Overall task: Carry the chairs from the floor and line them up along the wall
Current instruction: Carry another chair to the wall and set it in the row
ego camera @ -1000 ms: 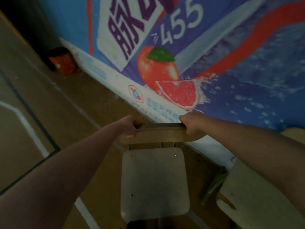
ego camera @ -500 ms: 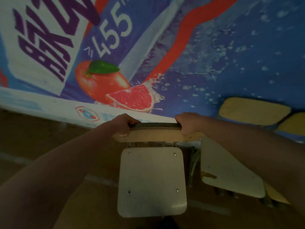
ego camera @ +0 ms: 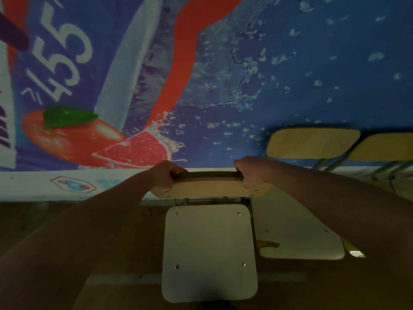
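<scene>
A wooden chair (ego camera: 209,251) with a pale seat and tan backrest is right in front of me, its back facing the wall. My left hand (ego camera: 164,174) grips the left end of the backrest's top edge and my right hand (ego camera: 249,170) grips the right end. Whether its legs touch the floor is hidden under the seat. Close on its right stands a second chair (ego camera: 297,240) against the wall, its seat almost touching the one I hold. A third chair (ego camera: 384,146) shows at the far right.
The wall (ego camera: 245,63) carries a big blue banner with a grapefruit picture and a white strip along its foot. Brown floor (ego camera: 55,220) with a pale painted line runs to the left of the held chair.
The view has swung right along the wall and squared up to it. The held chair has come in beside the chairs standing at the wall. Both hands keep their grip.
</scene>
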`<state>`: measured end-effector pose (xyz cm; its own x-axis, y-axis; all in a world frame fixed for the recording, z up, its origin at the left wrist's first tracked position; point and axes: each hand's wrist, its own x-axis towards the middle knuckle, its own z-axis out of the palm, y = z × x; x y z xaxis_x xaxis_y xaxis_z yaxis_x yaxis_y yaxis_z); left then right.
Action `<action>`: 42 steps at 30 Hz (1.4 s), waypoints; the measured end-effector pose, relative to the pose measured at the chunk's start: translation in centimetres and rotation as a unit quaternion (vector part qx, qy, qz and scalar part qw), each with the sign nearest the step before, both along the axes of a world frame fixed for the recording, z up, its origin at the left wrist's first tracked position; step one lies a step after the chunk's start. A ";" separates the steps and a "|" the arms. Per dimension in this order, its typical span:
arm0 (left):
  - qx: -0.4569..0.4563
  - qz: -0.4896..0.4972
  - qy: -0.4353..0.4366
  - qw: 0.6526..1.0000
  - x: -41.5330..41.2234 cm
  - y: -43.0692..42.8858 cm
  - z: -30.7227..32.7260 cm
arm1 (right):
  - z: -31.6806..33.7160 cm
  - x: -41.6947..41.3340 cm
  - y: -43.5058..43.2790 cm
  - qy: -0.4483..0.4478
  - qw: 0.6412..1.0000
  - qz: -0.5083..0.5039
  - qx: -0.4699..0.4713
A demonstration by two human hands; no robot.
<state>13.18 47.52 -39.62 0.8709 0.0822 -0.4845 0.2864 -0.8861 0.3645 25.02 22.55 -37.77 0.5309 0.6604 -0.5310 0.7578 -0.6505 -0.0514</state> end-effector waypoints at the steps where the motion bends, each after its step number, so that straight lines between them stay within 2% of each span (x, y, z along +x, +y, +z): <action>1: 0.001 -0.001 -0.001 1.000 0.8 0.0 -0.1 | -0.3 0.7 0.0 0.004 1.000 -0.002 0.004; 7: 0.038 -0.001 0.018 0.999 4.3 2.3 -1.0 | -1.0 4.1 2.0 0.016 0.999 -0.014 0.027; 12: 0.048 0.011 0.010 0.999 6.0 4.4 -1.9 | -2.5 5.4 3.9 -0.061 0.995 -0.026 0.078; 18: 0.005 0.137 -0.119 0.983 6.7 3.8 -3.9 | -4.2 6.2 5.3 -0.161 0.985 -0.062 0.010; 23: 0.056 0.112 -0.205 0.971 7.5 4.5 -5.3 | -5.6 6.5 6.2 -0.173 0.981 -0.092 0.011; 27: 0.110 0.093 -0.188 0.971 8.6 4.6 -6.3 | -6.2 7.5 6.2 -0.128 0.980 -0.144 0.046; 31: 0.159 0.080 -0.105 0.978 10.1 5.3 -6.8 | -6.8 8.2 6.7 -0.072 0.980 -0.178 0.055; 36: 0.171 0.080 -0.045 0.981 10.9 4.7 -7.3 | -7.6 9.1 6.9 -0.091 0.978 -0.180 0.056; 38: 0.154 0.076 -0.034 0.984 11.1 4.8 -7.2 | -7.8 9.4 7.1 -0.087 0.979 -0.178 0.048; 40: 0.087 0.093 -0.032 0.991 12.0 5.4 -6.5 | -7.6 9.9 7.3 -0.069 0.979 -0.184 0.048; 41: 0.008 0.134 -0.042 0.990 12.7 5.9 -5.8 | -7.5 9.9 7.4 -0.063 0.978 -0.191 0.054; 42: -0.096 0.203 -0.063 0.972 13.4 6.6 -5.0 | -7.5 9.8 7.5 -0.064 0.976 -0.199 0.068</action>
